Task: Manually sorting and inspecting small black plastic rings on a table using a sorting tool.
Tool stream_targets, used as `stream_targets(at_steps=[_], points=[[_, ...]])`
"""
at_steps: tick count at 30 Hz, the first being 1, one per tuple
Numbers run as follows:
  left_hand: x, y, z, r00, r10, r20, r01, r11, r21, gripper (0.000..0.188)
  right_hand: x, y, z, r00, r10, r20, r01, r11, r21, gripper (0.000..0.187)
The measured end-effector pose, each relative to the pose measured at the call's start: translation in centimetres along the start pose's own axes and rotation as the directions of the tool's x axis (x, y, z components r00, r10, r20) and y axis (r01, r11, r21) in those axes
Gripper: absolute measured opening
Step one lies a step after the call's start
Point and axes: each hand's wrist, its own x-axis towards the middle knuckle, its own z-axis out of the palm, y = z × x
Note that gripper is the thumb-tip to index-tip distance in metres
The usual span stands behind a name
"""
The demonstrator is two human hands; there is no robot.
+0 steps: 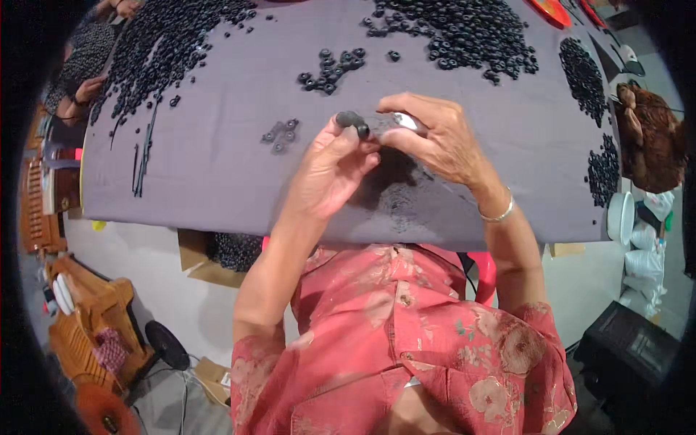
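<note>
Under table point(217, 174) — carton point(212, 274) of dark pieces point(235, 251); left fingers point(338, 148) clamp black part point(351, 120), right fingers point(412, 142) silvery object point(406, 122).

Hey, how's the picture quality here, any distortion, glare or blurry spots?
All in the head view: lens distortion bends the edges of the table, with black corners; a glint shows on the silvery object in the right hand; the small ring cluster left of the left hand looks hazy; a dark patch below the hands may be shadow or black crumbs, I can't tell.
</note>
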Motion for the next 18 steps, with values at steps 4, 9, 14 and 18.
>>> stream_targets(at_steps=[4,9,14,18], points=[[0.0,-0.3,-0.7,0.998,0.04,-0.049,-0.041,0.999,-0.026,0.012,-0.5,-0.2,1.3,0.994,-0.041,-0.1,0.052,0.993,0.11,0.021],[-0.3,-0.6,-0.7,0.996,0.03,-0.085,-0.035,0.998,-0.056,0.013,-0.6,-0.2,1.7,0.99,-0.122,-0.065,0.112,0.984,-0.139,0.023],[-0.4,-0.5,-0.7,0.994,0.012,-0.106,-0.02,0.997,-0.081,0.012,-0.6,-0.4,1.4,0.991,-0.127,-0.043,0.119,0.98,-0.157,0.023],[-0.3,-0.4,-0.8,0.998,0.0,-0.07,-0.005,0.997,-0.079,0.012,-0.8,-0.3,1.7,0.995,-0.075,-0.059,0.068,0.991,-0.116,0.02]])
